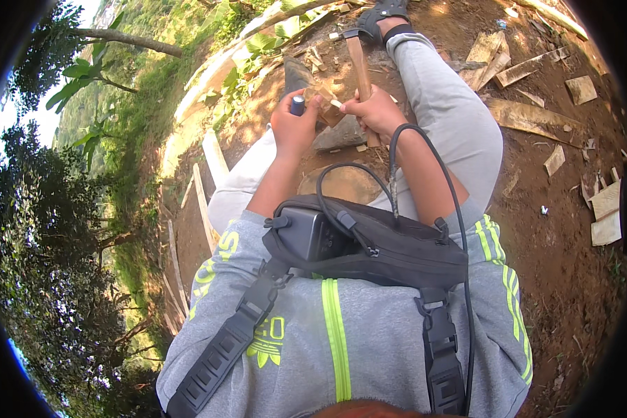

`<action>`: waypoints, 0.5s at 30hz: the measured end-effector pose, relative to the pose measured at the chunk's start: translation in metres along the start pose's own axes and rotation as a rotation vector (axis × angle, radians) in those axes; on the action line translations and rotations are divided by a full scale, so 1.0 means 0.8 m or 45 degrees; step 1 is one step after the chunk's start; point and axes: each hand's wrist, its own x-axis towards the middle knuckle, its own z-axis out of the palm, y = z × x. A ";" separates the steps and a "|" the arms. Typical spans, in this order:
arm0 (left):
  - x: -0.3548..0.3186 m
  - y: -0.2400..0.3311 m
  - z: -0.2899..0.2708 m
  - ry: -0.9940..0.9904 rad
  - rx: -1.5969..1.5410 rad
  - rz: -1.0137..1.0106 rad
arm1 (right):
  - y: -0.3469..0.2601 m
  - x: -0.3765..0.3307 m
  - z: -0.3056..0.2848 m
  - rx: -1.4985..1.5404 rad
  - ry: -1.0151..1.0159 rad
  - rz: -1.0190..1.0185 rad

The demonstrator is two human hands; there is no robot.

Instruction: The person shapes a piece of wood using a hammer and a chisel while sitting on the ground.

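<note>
My left hand [297, 131] is closed round a short dark blue cylinder [297, 105] with a pale rounded end. Most of it is hidden in the fingers, so its kind cannot be told. Right by its fingertips is a piece of brown wood [325, 93]. My right hand [379, 113] grips a hammer [357, 64] by its wooden handle, the metal head pointing away from me. A small pale stick [336, 104] shows at this hand's thumb and fingertips. Under both hands lies a grey block [341, 134], partly covered.
Between my legs is a round, flat brown surface [348, 182]. Wood offcuts [491, 59] and long boards [526, 117] lie on the dirt to the right. A black waist bag [376, 240] with a looping cable rests at my front. Plants and a slope are at left.
</note>
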 end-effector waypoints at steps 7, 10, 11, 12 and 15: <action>0.065 -0.016 -0.076 0.095 -0.581 -0.331 | -0.025 -0.014 -0.007 -0.279 0.066 -0.053; 0.067 -0.011 -0.084 0.073 -0.537 -0.413 | -0.026 -0.009 -0.012 -0.450 0.165 -0.073; 0.064 -0.012 -0.082 0.032 -0.523 -0.405 | -0.029 -0.008 -0.014 -0.518 0.198 -0.074; 0.058 -0.013 -0.079 -0.009 -0.509 -0.396 | -0.032 -0.009 -0.014 -0.550 0.206 -0.074; 0.052 -0.025 -0.066 -0.141 -0.366 -0.296 | -0.033 -0.014 -0.015 -0.631 0.223 -0.123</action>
